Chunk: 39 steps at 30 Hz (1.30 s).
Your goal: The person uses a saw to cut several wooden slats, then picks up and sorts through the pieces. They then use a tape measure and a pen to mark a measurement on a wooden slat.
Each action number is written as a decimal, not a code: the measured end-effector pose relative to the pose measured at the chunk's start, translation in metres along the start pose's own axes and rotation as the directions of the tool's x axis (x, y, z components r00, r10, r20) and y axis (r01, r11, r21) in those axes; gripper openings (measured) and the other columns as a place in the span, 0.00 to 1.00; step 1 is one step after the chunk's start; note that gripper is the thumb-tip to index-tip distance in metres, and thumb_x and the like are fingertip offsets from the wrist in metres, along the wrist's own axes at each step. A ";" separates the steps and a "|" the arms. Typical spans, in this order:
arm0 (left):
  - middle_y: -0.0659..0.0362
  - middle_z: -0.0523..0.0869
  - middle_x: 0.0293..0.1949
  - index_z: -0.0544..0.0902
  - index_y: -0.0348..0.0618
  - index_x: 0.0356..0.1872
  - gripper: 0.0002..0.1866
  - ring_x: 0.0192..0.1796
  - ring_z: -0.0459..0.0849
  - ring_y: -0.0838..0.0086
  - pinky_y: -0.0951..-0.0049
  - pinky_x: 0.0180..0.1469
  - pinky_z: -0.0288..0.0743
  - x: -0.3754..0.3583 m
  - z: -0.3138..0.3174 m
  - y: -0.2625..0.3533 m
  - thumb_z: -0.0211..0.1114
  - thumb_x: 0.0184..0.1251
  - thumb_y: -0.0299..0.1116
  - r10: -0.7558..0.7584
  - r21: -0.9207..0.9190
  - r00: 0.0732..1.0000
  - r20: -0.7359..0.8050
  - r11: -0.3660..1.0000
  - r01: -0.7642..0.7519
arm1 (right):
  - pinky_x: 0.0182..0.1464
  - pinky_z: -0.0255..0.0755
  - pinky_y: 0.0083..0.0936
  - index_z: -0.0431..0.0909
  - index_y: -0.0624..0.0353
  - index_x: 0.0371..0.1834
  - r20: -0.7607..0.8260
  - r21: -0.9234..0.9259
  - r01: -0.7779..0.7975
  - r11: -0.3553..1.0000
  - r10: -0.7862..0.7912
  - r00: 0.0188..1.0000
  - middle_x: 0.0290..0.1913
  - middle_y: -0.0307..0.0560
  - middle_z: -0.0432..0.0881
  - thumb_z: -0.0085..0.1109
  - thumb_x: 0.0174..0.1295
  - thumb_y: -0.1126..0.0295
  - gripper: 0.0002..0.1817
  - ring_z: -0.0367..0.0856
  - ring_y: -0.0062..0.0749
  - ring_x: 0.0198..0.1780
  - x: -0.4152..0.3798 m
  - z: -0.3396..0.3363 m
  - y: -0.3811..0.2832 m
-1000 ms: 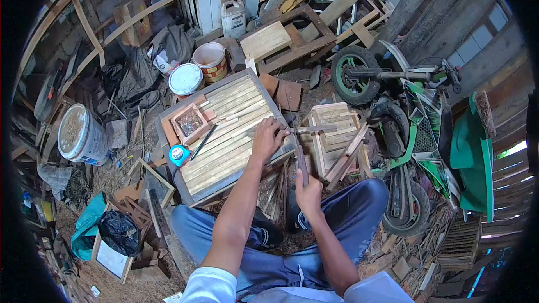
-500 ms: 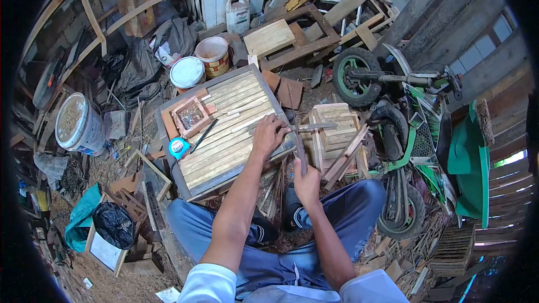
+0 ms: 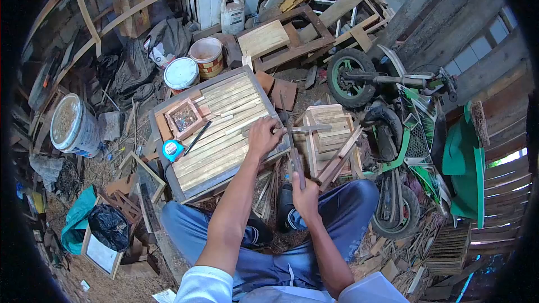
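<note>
My left hand (image 3: 264,136) presses down near the right edge of the slatted wooden panel (image 3: 210,160), its fingers closed on a thin wood strip (image 3: 311,128). The strip sticks out to the right past the panel's edge. In my right hand (image 3: 306,196) is the handle of a long, narrow, dark-bladed hand tool (image 3: 295,160), pointing away from me. Its blade crosses the strip beside my left fingers; whether it has teeth I cannot make out. On the panel lie a small wooden frame box (image 3: 184,119), a blue tape measure (image 3: 172,150) and a black pen (image 3: 197,141).
A second slatted wooden piece (image 3: 325,126) with loose offcuts lies right of the panel. Beyond it a green and white small motorbike (image 3: 401,118) leans. Paint buckets (image 3: 181,73) stand behind the panel. Scrap wood (image 3: 314,33) is piled at the back.
My right hand has drawn back a little toward me with the tool. My left hand keeps its place on the strip. The whole view has shifted slightly.
</note>
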<state>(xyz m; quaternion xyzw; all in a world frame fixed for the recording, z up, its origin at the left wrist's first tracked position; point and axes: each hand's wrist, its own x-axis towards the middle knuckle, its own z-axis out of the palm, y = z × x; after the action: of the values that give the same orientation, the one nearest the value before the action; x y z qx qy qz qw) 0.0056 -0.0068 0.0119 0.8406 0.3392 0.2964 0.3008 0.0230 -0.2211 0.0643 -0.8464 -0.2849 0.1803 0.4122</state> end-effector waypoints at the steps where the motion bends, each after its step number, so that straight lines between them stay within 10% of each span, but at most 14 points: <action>1: 0.56 0.82 0.34 0.83 0.44 0.28 0.15 0.44 0.79 0.57 0.57 0.50 0.71 0.000 0.000 0.001 0.72 0.54 0.46 -0.006 -0.012 1.000 0.007 1.000 0.006 | 0.27 0.67 0.41 0.77 0.70 0.23 0.013 -0.013 0.007 1.000 -0.007 1.000 0.16 0.59 0.73 0.54 0.71 0.55 0.26 0.75 0.37 0.19 -0.006 -0.003 0.001; 7: 0.55 0.83 0.35 0.83 0.43 0.27 0.14 0.45 0.79 0.56 0.57 0.50 0.70 0.000 -0.004 0.002 0.71 0.55 0.44 -0.016 -0.036 1.000 0.018 0.999 0.016 | 0.27 0.67 0.40 0.78 0.71 0.23 -0.009 0.002 -0.057 0.998 0.057 0.998 0.16 0.61 0.73 0.53 0.71 0.55 0.27 0.74 0.42 0.18 -0.020 -0.004 -0.001; 10: 0.55 0.84 0.36 0.82 0.43 0.27 0.14 0.45 0.79 0.56 0.56 0.50 0.70 -0.001 -0.007 0.007 0.72 0.54 0.44 -0.031 -0.013 0.999 0.018 0.999 0.031 | 0.26 0.64 0.38 0.75 0.71 0.24 -0.056 0.074 0.055 0.996 -0.051 0.997 0.13 0.51 0.65 0.53 0.71 0.55 0.26 0.65 0.24 0.19 0.011 0.011 -0.002; 14: 0.55 0.83 0.35 0.82 0.44 0.27 0.15 0.45 0.79 0.56 0.56 0.50 0.70 -0.002 -0.007 0.007 0.72 0.54 0.45 -0.006 -0.016 1.000 0.002 1.000 0.006 | 0.25 0.64 0.36 0.75 0.71 0.23 -0.005 0.058 0.005 0.998 -0.004 1.000 0.14 0.51 0.65 0.53 0.71 0.57 0.26 0.64 0.23 0.20 -0.014 -0.003 -0.006; 17: 0.55 0.83 0.34 0.82 0.44 0.27 0.15 0.44 0.79 0.57 0.56 0.50 0.70 -0.001 0.001 -0.003 0.72 0.54 0.45 0.029 -0.030 0.999 -0.014 0.999 -0.030 | 0.29 0.69 0.40 0.78 0.70 0.24 0.012 0.002 -0.050 0.999 0.050 0.999 0.15 0.59 0.72 0.54 0.70 0.55 0.26 0.82 0.45 0.23 -0.061 -0.023 0.005; 27: 0.55 0.83 0.33 0.83 0.44 0.26 0.16 0.44 0.79 0.54 0.54 0.50 0.70 -0.003 0.008 -0.008 0.73 0.53 0.46 0.064 -0.015 0.995 -0.072 0.998 -0.066 | 0.29 0.70 0.45 0.78 0.73 0.25 -0.012 0.011 0.047 0.999 -0.047 0.999 0.19 0.67 0.75 0.53 0.70 0.55 0.27 0.82 0.58 0.24 0.020 0.006 -0.021; 32: 0.56 0.83 0.34 0.83 0.44 0.26 0.16 0.45 0.79 0.57 0.55 0.52 0.69 -0.001 0.007 -0.007 0.72 0.53 0.47 0.016 -0.031 0.998 -0.055 0.999 -0.017 | 0.27 0.68 0.38 0.78 0.71 0.26 0.023 0.016 -0.089 0.996 0.088 0.996 0.16 0.60 0.72 0.54 0.70 0.59 0.23 0.82 0.41 0.22 -0.069 -0.021 0.014; 38: 0.57 0.84 0.35 0.85 0.44 0.27 0.15 0.45 0.79 0.57 0.57 0.51 0.70 0.000 0.008 -0.005 0.72 0.54 0.47 0.028 -0.004 0.998 -0.050 1.000 -0.028 | 0.29 0.70 0.43 0.78 0.73 0.28 -0.048 0.022 0.107 0.994 -0.106 0.993 0.20 0.68 0.75 0.52 0.71 0.57 0.25 0.81 0.62 0.27 0.024 0.020 -0.006; 39: 0.58 0.84 0.36 0.85 0.44 0.27 0.16 0.45 0.79 0.58 0.58 0.50 0.70 -0.001 0.006 -0.005 0.72 0.54 0.47 0.008 0.005 1.000 -0.025 1.000 -0.008 | 0.23 0.63 0.39 0.75 0.72 0.22 -0.113 0.045 0.163 0.986 -0.158 0.981 0.13 0.57 0.68 0.53 0.72 0.57 0.27 0.67 0.29 0.15 0.036 0.023 -0.015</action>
<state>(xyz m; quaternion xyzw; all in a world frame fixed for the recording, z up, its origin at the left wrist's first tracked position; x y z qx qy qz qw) 0.0073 -0.0061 0.0044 0.8390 0.3405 0.3069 0.2932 0.0336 -0.1774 0.0604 -0.8179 -0.3243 0.1074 0.4630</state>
